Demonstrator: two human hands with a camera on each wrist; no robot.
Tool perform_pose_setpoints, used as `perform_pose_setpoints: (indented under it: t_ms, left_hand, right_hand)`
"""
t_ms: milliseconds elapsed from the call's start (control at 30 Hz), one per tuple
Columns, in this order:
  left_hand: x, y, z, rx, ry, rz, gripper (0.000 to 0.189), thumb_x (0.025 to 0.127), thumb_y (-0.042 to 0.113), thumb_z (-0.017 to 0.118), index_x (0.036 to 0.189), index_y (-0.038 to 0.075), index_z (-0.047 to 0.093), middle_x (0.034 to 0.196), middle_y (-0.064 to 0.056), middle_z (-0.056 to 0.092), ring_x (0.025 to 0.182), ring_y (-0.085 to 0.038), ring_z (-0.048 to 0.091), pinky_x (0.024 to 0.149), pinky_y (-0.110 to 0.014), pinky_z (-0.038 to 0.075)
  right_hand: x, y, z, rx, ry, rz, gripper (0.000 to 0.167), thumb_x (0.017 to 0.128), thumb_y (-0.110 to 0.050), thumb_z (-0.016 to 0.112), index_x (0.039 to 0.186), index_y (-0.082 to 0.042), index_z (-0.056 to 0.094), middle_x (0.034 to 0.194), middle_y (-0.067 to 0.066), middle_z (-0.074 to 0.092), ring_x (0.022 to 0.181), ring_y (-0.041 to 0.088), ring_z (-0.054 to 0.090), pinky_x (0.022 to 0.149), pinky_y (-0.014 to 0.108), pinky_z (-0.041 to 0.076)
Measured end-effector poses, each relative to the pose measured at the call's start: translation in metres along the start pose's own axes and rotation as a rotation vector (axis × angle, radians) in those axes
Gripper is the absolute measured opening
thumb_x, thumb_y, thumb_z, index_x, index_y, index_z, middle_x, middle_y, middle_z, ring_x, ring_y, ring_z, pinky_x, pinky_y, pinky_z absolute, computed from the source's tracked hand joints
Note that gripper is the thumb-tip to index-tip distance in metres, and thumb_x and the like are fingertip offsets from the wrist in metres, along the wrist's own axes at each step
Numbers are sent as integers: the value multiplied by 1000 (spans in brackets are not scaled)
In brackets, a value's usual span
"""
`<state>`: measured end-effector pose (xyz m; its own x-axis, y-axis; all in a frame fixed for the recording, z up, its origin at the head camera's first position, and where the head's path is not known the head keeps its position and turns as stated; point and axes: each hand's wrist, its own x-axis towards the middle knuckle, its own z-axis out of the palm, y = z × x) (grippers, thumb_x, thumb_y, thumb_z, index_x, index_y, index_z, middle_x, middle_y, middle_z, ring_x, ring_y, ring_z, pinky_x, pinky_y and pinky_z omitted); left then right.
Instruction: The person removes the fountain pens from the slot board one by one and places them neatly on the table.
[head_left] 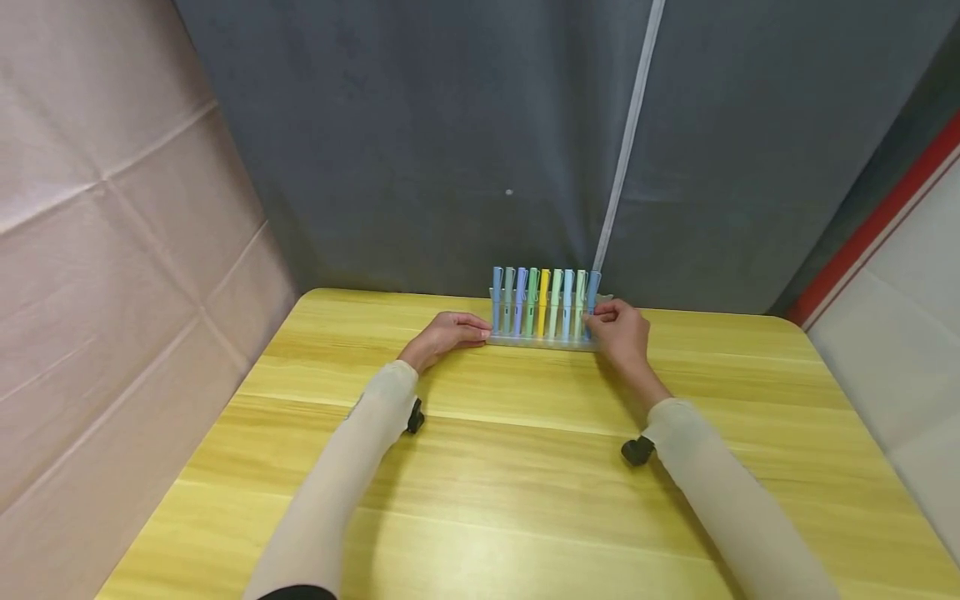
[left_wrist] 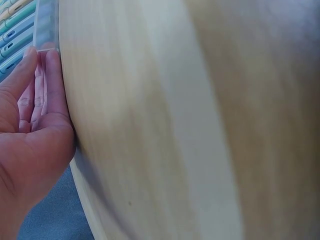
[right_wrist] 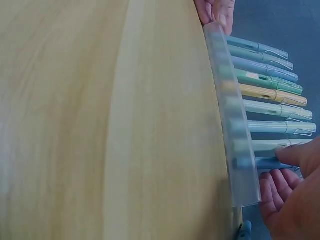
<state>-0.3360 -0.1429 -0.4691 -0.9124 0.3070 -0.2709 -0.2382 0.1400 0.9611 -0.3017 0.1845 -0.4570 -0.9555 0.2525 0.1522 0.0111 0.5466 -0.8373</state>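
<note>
Near the table's far edge stands a clear pen rack (head_left: 543, 342) with a row of several capped pens upright in blue, green, purple, yellow and pale tones. My left hand (head_left: 447, 335) pinches the rack's left end, thumb on one side and fingertips against the end in the left wrist view. At the opposite end my right hand (head_left: 621, 332) pinches the rightmost blue pen (right_wrist: 270, 163) between thumb and fingers. That pen's lower part sits in the rack, seen through the clear plastic. The right fingers partly cover its cap in the right wrist view.
A teal pen-like item (right_wrist: 245, 230) shows partly by the table edge beyond the rack. Behind the wooden table (head_left: 495, 500) hangs a dark grey curtain (head_left: 420, 150). Pale panels flank the left and right sides. Small black cameras sit under both wrists.
</note>
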Motion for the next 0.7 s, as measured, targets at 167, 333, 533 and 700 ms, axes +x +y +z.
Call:
perform_pose_setpoints:
  t_ms: [167, 333, 533, 700]
  left_hand:
    - [0, 0, 1, 9, -7, 1, 31, 98, 3, 73, 128, -4, 72, 115, -7, 77, 94, -10, 74, 99, -31, 64]
    - [0, 1, 1, 18, -7, 3, 30, 98, 3, 74, 127, -4, 72, 115, -8, 77, 94, -10, 74, 100, -32, 64]
    - [0, 1, 0, 21, -12, 0, 31, 98, 4, 73, 129, -3, 72, 121, -11, 77, 96, -10, 74, 103, -34, 63]
    - [-2, 1, -1, 20, -12, -2, 31, 100, 4, 71, 130, -3, 71, 128, -14, 75, 97, -10, 74, 104, -34, 62]
  right_hand:
    - [-2, -1, 1, 3, 12, 4, 28, 95, -26, 79, 108, -2, 74, 105, 19, 78, 87, 23, 68, 72, 22, 51]
    - [-1, -3, -1, 51, 31, 10, 27, 96, -28, 79, 107, -4, 73, 102, 15, 76, 83, 16, 65, 69, 18, 51]
    - [-1, -1, -9, 185, 88, -30, 27, 97, -26, 79, 112, -5, 71, 100, 5, 71, 84, 7, 63, 70, 10, 53]
    - [2, 8, -23, 160, 126, -59, 25, 98, -24, 77, 110, -3, 71, 95, -2, 69, 80, 2, 60, 69, 6, 51]
